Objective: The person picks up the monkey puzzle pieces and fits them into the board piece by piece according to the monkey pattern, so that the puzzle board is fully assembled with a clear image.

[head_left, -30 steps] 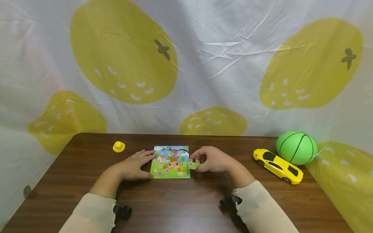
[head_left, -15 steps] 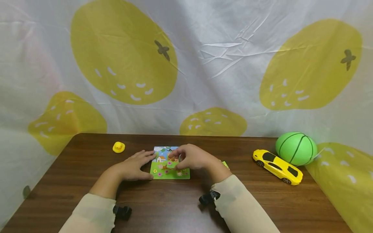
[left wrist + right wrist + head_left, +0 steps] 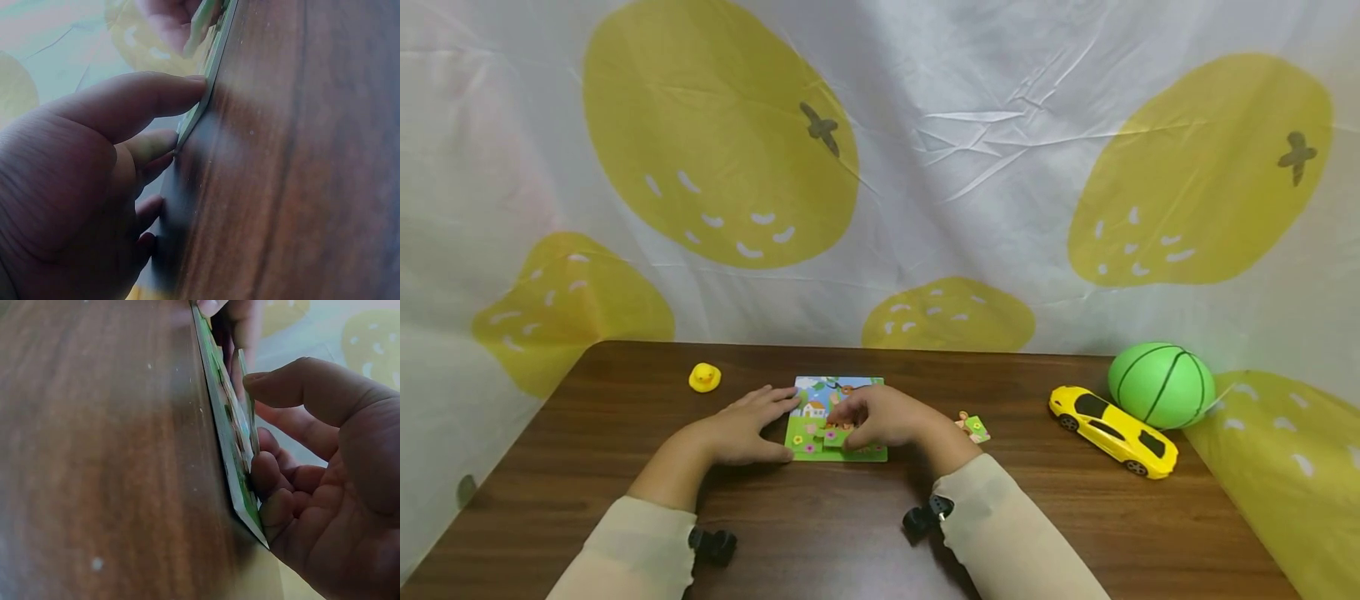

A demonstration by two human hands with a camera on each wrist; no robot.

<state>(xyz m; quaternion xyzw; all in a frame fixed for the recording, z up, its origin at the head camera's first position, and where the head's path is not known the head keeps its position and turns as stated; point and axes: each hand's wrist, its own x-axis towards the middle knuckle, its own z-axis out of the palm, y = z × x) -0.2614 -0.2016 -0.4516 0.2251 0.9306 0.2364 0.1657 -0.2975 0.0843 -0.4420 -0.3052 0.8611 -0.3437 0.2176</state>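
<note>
A puzzle board with a blue sky, a house and green grass lies flat on the brown table. My left hand rests at its left side in the head view, fingers spread, with the thumb and index finger touching the edge. Over the board, my right hand pinches a flat puzzle piece with green grass on it. In the right wrist view the piece stands tilted just off the board, by the thumb tip. The hand hides the board's right part.
Right of the right wrist lies another puzzle piece, green and brown. A yellow toy car and a green ball are at the right. A yellow rubber duck sits at the back left, before a patterned cloth.
My right hand has moved left with its piece, from the board's right edge to over the board, then slightly nearer. The loose piece at right has come into view. My left hand stays put.
</note>
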